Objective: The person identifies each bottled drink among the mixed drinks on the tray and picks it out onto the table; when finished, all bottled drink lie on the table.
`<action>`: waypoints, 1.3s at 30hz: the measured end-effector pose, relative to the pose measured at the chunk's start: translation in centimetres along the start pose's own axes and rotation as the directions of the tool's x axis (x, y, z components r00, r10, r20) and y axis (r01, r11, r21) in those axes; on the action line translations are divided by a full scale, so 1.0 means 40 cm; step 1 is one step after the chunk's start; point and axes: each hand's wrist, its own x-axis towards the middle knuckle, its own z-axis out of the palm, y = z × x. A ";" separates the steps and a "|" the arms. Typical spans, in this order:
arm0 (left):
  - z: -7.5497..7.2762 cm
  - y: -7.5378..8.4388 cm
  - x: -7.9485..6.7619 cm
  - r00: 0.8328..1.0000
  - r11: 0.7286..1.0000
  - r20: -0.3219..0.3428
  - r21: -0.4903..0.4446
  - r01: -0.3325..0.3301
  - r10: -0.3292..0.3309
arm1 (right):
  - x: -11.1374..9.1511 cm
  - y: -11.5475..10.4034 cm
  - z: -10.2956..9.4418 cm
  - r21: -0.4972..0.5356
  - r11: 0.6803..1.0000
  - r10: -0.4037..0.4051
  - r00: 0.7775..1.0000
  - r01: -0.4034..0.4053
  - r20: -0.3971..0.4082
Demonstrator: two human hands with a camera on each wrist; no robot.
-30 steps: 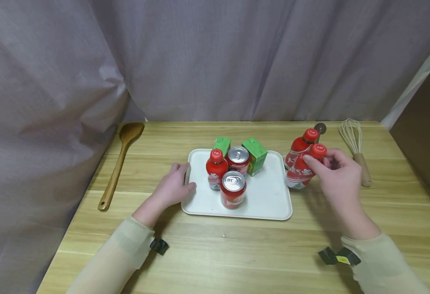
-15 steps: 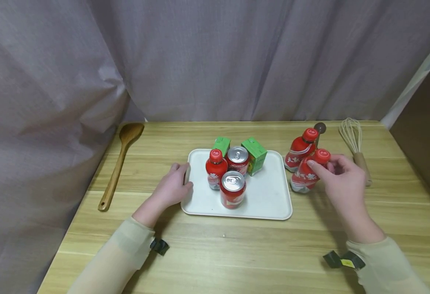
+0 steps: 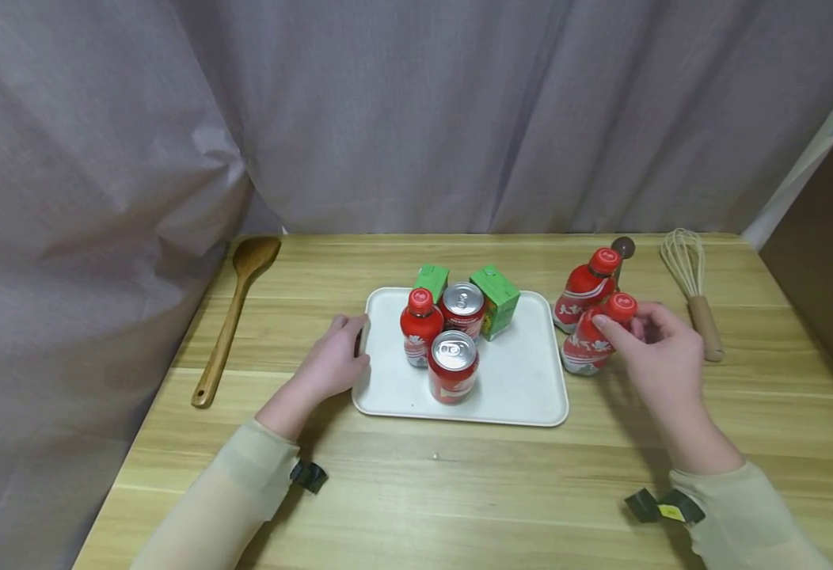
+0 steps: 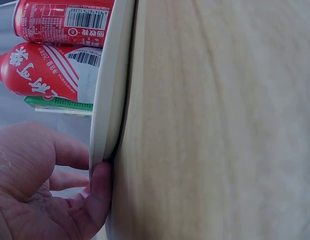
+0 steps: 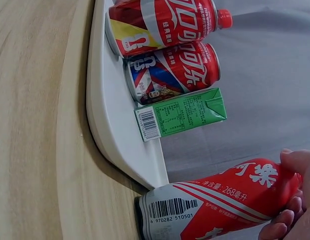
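At the white tray's (image 3: 519, 388) left edge, my left hand (image 3: 329, 362) grips the rim; the left wrist view shows a finger under it. My right hand (image 3: 662, 360) holds a red plastic cola bottle (image 3: 586, 346) near its neck, just right of the tray. In the right wrist view that bottle's base (image 5: 160, 212) is right at the tabletop, beside the tray wall. Behind it stands a second red bottle (image 3: 577, 299). The tray carries another red bottle (image 3: 419, 326), a front cola can (image 3: 453, 372), a rear can (image 3: 463, 310) and two green drink cartons (image 3: 500, 305).
A wooden spoon (image 3: 227, 332) lies on the wooden table (image 3: 416, 507) at the left. At the right lies a whisk (image 3: 694, 293) with a wooden handle. A dark round-headed utensil (image 3: 623, 248) shows partly behind the rear bottle. Grey curtain (image 3: 402, 119) hangs behind the table.
My right hand has brought its bottle slightly right and nearer to me, off the tray's right rim and down beside it. My left hand has stayed at the tray's edge.
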 end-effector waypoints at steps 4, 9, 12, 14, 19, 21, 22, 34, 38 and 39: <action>0.000 -0.003 0.000 1.000 1.000 0.004 -0.006 0.001 -0.001 | -0.001 0.002 0.002 -0.001 1.000 -0.021 1.000 0.021 0.009; -0.002 -0.004 0.001 1.000 1.000 0.008 -0.023 0.003 -0.003 | -0.005 0.005 0.004 0.026 0.998 -0.056 0.998 0.056 0.003; -0.003 -0.005 0.004 1.000 0.999 0.011 -0.036 0.010 -0.010 | -0.012 0.005 0.005 0.081 0.994 -0.076 0.997 0.077 -0.020; -0.003 -0.006 0.006 1.000 0.999 0.014 -0.045 0.013 -0.013 | -0.018 0.004 0.005 0.126 0.987 -0.097 0.994 0.101 -0.041; -0.004 -0.009 0.008 1.000 0.998 0.011 -0.065 0.009 -0.008 | -0.039 -0.007 -0.001 0.230 0.960 -0.140 0.986 0.159 -0.095; -0.005 -0.010 0.008 1.000 0.997 0.010 -0.077 0.004 -0.003 | -0.049 -0.013 -0.004 0.269 0.947 -0.149 0.983 0.173 -0.110; -0.005 -0.012 0.008 1.000 0.996 0.009 -0.085 0.001 0.000 | -0.054 -0.017 -0.005 0.287 0.940 -0.158 0.981 0.186 -0.116; -0.002 -0.047 0.023 0.999 0.971 0.017 -0.237 -0.022 0.027 | -0.119 -0.081 0.016 0.334 0.879 -0.403 0.905 0.341 0.136; -0.003 -0.049 0.021 0.999 0.969 0.021 -0.246 -0.021 0.026 | -0.124 -0.104 0.043 0.321 0.883 -0.425 0.872 0.341 0.242; -0.004 -0.049 0.020 0.999 0.969 0.022 -0.247 -0.018 0.024 | -0.123 -0.110 0.050 0.324 0.886 -0.421 0.867 0.331 0.265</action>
